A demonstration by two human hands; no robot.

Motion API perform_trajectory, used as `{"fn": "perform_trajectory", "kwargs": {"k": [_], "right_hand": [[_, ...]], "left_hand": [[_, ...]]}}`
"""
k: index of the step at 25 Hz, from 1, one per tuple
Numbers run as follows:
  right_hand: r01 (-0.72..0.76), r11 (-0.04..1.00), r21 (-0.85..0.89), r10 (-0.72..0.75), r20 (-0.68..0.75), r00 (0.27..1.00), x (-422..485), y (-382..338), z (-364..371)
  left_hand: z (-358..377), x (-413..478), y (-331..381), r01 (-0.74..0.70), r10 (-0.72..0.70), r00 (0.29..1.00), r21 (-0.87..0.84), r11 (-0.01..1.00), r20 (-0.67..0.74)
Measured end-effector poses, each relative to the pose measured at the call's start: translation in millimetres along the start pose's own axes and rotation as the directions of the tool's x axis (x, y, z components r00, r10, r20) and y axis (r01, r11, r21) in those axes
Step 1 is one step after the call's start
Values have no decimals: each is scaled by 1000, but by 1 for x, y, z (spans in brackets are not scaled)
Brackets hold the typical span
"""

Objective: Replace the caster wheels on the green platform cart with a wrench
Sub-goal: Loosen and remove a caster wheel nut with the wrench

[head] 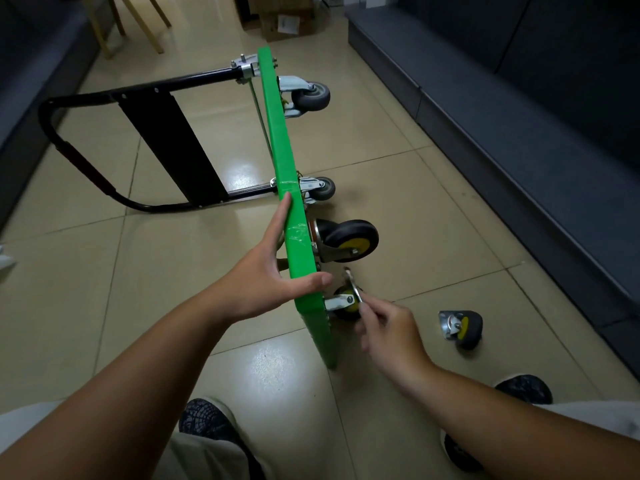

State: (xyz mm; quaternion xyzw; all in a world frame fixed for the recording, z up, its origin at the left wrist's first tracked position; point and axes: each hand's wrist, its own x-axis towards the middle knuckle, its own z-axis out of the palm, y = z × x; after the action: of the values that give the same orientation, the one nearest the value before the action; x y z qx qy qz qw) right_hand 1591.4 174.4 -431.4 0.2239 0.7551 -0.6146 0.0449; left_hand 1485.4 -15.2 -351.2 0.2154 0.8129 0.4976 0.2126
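The green platform cart (281,147) stands on its side edge on the tiled floor, its black handle (104,140) folded out to the left. My left hand (263,271) steadies the cart's upper edge, fingers straight along the deck and thumb laid across it. My right hand (388,327) pinches a small silver wrench (353,284) at the near caster (346,303), a yellow-hubbed wheel in a metal bracket. A larger black wheel with a yellow hub (349,240) is mounted just beyond it. Two grey casters (311,97) (323,188) sit on the far end.
A loose caster with a yellow hub (462,329) lies on the floor to the right. A dark sofa base (519,133) runs along the right side. Wooden chair legs (138,26) and a cardboard box (287,26) stand at the back. My shoes (207,420) are at the bottom.
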Motion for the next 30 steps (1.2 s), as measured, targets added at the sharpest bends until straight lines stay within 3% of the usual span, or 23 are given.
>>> {"fn": "perform_trajectory", "kwargs": {"k": [1, 3, 9, 17, 24, 27, 30], "right_hand": [[-201, 971, 129, 202, 6, 979, -3, -8, -4], [-351, 904, 245, 347, 60, 936, -5, -34, -8], [-224, 911, 346, 165, 194, 967, 2, -107, 2], [-319, 901, 295, 222, 317, 922, -3, -116, -7], [-309, 897, 317, 188, 360, 914, -6, -110, -6], [-201, 935, 292, 93, 345, 934, -10, -95, 2], [54, 989, 135, -89, 274, 957, -9, -68, 4]], "left_hand": [[0, 0, 0, 2, -2, 1000, 1, 1000, 0], [0, -1, 1, 3, -3, 1000, -6, 1000, 0], [1, -2, 2, 0, 0, 1000, -14, 1000, -11], [-2, -3, 2, -7, 7, 1000, -8, 1000, -9], [2, -5, -1, 1, -1, 1000, -19, 1000, -27], [4, -5, -2, -7, 7, 999, 0, 1000, -40], [3, -6, -4, -10, 11, 999, 16, 1000, -47]]}}
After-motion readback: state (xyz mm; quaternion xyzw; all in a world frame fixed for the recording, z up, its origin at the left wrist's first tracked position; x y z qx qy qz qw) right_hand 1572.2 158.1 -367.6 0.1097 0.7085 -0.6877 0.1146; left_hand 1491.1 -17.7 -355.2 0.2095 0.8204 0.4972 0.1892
